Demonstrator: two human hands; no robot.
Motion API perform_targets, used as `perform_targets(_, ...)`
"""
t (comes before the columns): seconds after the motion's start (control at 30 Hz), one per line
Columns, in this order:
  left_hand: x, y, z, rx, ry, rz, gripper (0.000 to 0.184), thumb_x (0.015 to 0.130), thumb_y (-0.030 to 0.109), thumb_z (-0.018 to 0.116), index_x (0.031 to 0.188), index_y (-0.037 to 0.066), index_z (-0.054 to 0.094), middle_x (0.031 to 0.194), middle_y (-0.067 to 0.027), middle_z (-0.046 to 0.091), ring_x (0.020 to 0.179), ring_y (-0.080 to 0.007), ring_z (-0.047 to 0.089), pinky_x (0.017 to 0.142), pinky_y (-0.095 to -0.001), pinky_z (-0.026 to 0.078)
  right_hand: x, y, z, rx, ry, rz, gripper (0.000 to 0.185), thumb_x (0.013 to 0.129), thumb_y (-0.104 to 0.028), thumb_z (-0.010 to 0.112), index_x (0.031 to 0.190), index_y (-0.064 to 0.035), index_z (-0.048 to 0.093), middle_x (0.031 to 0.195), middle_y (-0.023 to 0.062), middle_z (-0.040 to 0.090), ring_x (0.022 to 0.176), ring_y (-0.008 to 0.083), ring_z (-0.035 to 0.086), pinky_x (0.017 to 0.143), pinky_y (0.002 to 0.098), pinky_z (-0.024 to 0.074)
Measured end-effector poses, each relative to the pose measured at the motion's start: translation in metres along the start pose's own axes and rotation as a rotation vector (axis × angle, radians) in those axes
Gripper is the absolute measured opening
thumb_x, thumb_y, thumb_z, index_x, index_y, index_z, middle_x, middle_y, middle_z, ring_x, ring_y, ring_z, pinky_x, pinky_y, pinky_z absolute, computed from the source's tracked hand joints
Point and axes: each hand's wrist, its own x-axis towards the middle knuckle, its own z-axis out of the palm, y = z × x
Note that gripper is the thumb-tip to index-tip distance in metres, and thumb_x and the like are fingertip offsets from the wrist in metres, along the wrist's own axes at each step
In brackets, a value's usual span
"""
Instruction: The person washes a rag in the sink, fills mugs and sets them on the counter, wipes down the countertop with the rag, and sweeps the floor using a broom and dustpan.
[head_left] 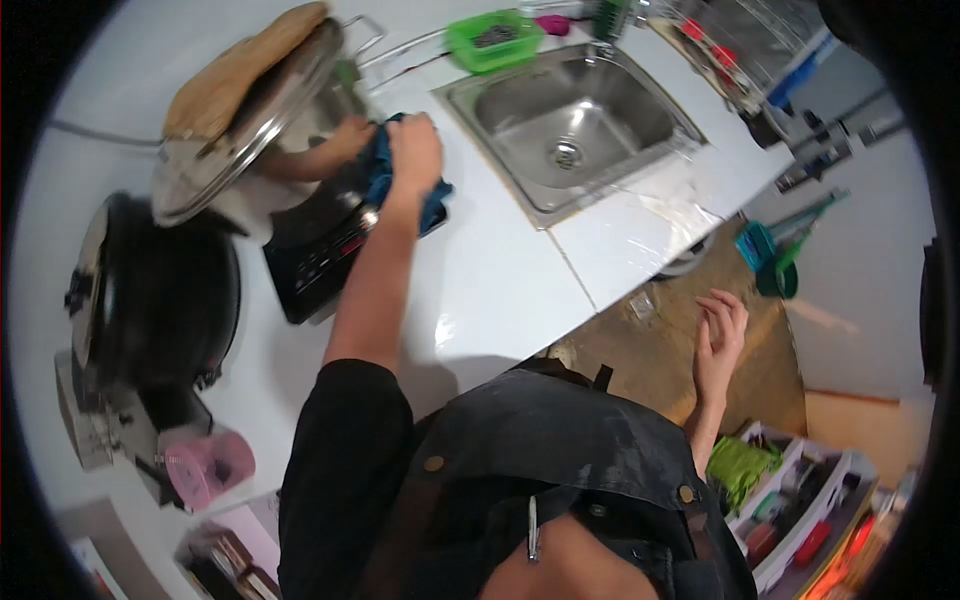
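One blue cloth (381, 172) at upper left of the frame, directly under the nearer left hand (415, 152), fingers curled onto it, long axis roughly up-down. Right hand (722, 325) well apart at right, loosely spread, holding nothing. Black cooktop (300, 278) beneath the cloth; metal pan (262, 145) crowding left; bare counter (480, 275) rightward to the sink (502, 165).

No text, brand or number reads anywhere in view. Black cooktop (298, 292), left of the sink (525, 125), has small pale panel marks (309, 270) plus a red patch (350, 246) on its near side, too blurred to resolve into characters or symbols. Packed items in the lilac bins (808, 510), near right: too small to tell whether they carry labels.
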Motion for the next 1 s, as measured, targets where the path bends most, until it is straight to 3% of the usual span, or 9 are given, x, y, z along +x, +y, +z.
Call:
perform_targets(0.17, 0.053, 0.036, -0.035, -0.183, 0.348, -0.126, 0.019, 0.079, 0.003, 0.047, 0.094, 0.004, 0.058, 0.087, -0.0215, 0.058, 0.081, -0.0394, 0.058, 0.074, -0.0476, 0.045, -0.011, 0.030, -0.013, -0.060, 0.001, 0.119, 0.011, 0.081, 0.000, 0.055, 0.090, -0.0025, 0.062, 0.105, 0.0115, 0.053, 0.103, 0.0283, 0.047, 0.089, 0.0367, 0.0374)
perform_targets(0.23, 0.066, 0.046, -0.054, -0.108, 0.334, -0.191, 0.021, 0.079, 0.005, 0.047, 0.095, 0.005, 0.060, 0.088, -0.0218, 0.061, 0.084, -0.0384, 0.060, 0.074, -0.0456, 0.047, -0.002, 0.046, -0.013, -0.067, 0.016, 0.110, 0.011, 0.081, 0.000, 0.055, 0.090, -0.0026, 0.062, 0.106, 0.0114, 0.053, 0.103, 0.0284, 0.047, 0.089, 0.0371, 0.0376)
perform_targets(0.37, 0.071, 0.054, -0.043, 0.078, -0.278, -0.171, 0.027, 0.073, 0.014, 0.052, 0.095, 0.004, 0.066, 0.082, -0.0204, 0.065, 0.082, -0.0358, 0.063, 0.076, -0.0418, 0.049, 0.050, 0.082, 0.002, 0.032, 0.016, 0.087, 0.012, 0.081, 0.000, 0.055, 0.090, -0.0030, 0.062, 0.106, 0.0107, 0.053, 0.103, 0.0281, 0.047, 0.089, 0.0372, 0.0382)
perform_targets(0.43, 0.061, 0.069, -0.014, 0.081, -0.711, -0.349, 0.034, 0.082, 0.025, 0.048, 0.106, 0.006, 0.063, 0.117, -0.0206, 0.056, 0.108, -0.0388, 0.053, 0.091, -0.0456, 0.043, 0.087, 0.098, 0.014, 0.084, -0.019, 0.042, 0.012, 0.081, 0.001, 0.054, 0.090, -0.0029, 0.062, 0.106, 0.0106, 0.053, 0.102, 0.0278, 0.047, 0.088, 0.0365, 0.0385)
perform_targets(0.5, 0.028, 0.090, 0.009, 0.108, -0.579, -0.508, 0.056, 0.087, 0.050, 0.043, 0.128, 0.013, 0.049, 0.144, -0.0151, 0.025, 0.130, -0.0449, 0.023, 0.100, -0.0629, 0.021, 0.127, 0.117, 0.025, 0.091, -0.082, -0.029, 0.013, 0.080, 0.002, 0.054, 0.090, -0.0029, 0.062, 0.106, 0.0104, 0.053, 0.102, 0.0274, 0.047, 0.087, 0.0359, 0.0390)
perform_targets(0.63, 0.022, 0.068, 0.097, 0.243, -0.062, -0.652, 0.057, 0.088, 0.047, 0.043, 0.136, 0.016, 0.037, 0.143, -0.0168, 0.028, 0.128, -0.0454, 0.027, 0.099, -0.0640, 0.021, 0.219, 0.158, 0.037, 0.073, -0.199, -0.159, 0.015, 0.079, 0.003, 0.054, 0.089, -0.0029, 0.062, 0.106, 0.0100, 0.053, 0.101, 0.0265, 0.047, 0.084, 0.0347, 0.0406)
perform_targets(0.83, 0.118, -0.032, 0.146, 0.442, 0.289, -0.715, 0.059, 0.085, 0.048, 0.050, 0.126, 0.006, 0.041, 0.133, -0.0194, 0.037, 0.121, -0.0435, 0.035, 0.096, -0.0594, 0.029, 0.328, 0.190, 0.064, 0.253, -0.248, -0.253, 0.016, 0.081, 0.001, 0.054, 0.093, -0.0033, 0.063, 0.104, 0.0101, 0.054, 0.098, 0.0227, 0.051, 0.082, 0.0303, 0.0423)
perform_targets(0.9, 0.149, -0.031, 0.145, 0.505, 0.284, -0.834, 0.051, 0.083, 0.047, 0.054, 0.111, 0.005, 0.047, 0.115, -0.0155, 0.046, 0.109, -0.0385, 0.043, 0.089, -0.0546, 0.036, 0.351, 0.188, 0.098, 0.671, -0.384, 0.050, 0.017, 0.084, -0.003, 0.054, 0.099, -0.0040, 0.062, 0.102, 0.0071, 0.055, 0.095, 0.0166, 0.052, 0.081, 0.0276, 0.0430)
perform_targets(1.0, 0.163, -0.035, 0.148, 0.428, 0.222, -0.692, 0.042, 0.082, 0.046, 0.058, 0.103, 0.010, 0.054, 0.110, -0.0135, 0.048, 0.102, -0.0368, 0.045, 0.087, -0.0500, 0.037, 0.394, 0.170, 0.172, 0.966, -0.573, 0.286, 0.026, 0.086, -0.010, 0.054, 0.111, -0.0033, 0.055, 0.102, 0.0038, 0.054, 0.091, 0.0127, 0.052, 0.078, 0.0268, 0.0456)
